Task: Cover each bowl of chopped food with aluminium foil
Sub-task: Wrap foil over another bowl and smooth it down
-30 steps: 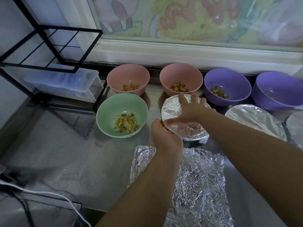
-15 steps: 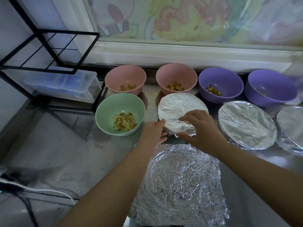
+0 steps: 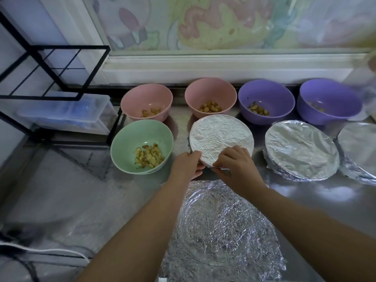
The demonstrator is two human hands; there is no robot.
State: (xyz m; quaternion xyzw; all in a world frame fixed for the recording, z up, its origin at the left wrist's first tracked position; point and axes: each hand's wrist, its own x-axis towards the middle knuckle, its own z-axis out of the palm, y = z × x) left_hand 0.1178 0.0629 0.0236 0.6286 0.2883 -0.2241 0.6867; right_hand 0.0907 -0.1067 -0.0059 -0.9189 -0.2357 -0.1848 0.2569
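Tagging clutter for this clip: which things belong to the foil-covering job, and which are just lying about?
Job: left hand and right hand gripping the foil-covered bowl; finished bowls; open green bowl, pink bowls, purple bowls; loose foil sheet.
Lying about: wire rack, plastic box, white cable.

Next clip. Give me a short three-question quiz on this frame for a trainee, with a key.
1. How many bowls stand uncovered, with chopped food showing?
2. True or false: the left hand and the right hand both hold the near rim of the foil-covered bowl beside the green bowl.
3. What lies on the counter nearest the person, under the forearms? A) a crinkled foil sheet B) a chopping board C) a stack of plates

Key
1. Five: two pink bowls, two purple bowls and the green bowl.
2. True.
3. A.
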